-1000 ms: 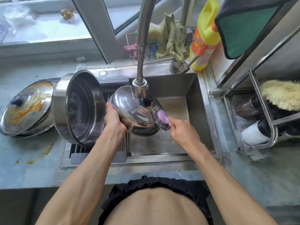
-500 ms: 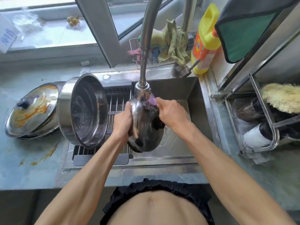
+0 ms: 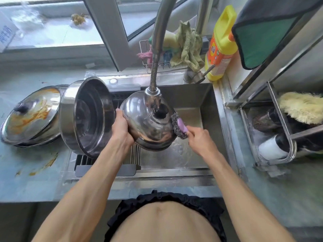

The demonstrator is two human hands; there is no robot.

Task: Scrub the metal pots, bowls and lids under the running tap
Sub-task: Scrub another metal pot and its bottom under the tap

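Note:
A shiny metal lid (image 3: 139, 119) with a black knob is held over the sink (image 3: 190, 154), domed side up, right under the tap head (image 3: 153, 96). My left hand (image 3: 121, 127) grips the lid's left rim. My right hand (image 3: 199, 138) holds a steel-wool scrubber with a purple handle (image 3: 179, 125), which touches the lid's right edge. A large steel pot (image 3: 85, 116) lies on its side on the drain rack to the left. A lid smeared with orange sauce (image 3: 29, 114) sits on another pot on the counter further left.
A yellow detergent bottle (image 3: 221, 44) and a wire caddy with green cloths (image 3: 185, 48) stand behind the sink. A metal rack (image 3: 279, 130) with a yellow brush and cups is at the right. Orange stains mark the left counter (image 3: 42, 165).
The lid has turned from on edge back to domed side up. My right hand slid the scrubber from the lid's top by the tap down to its right edge.

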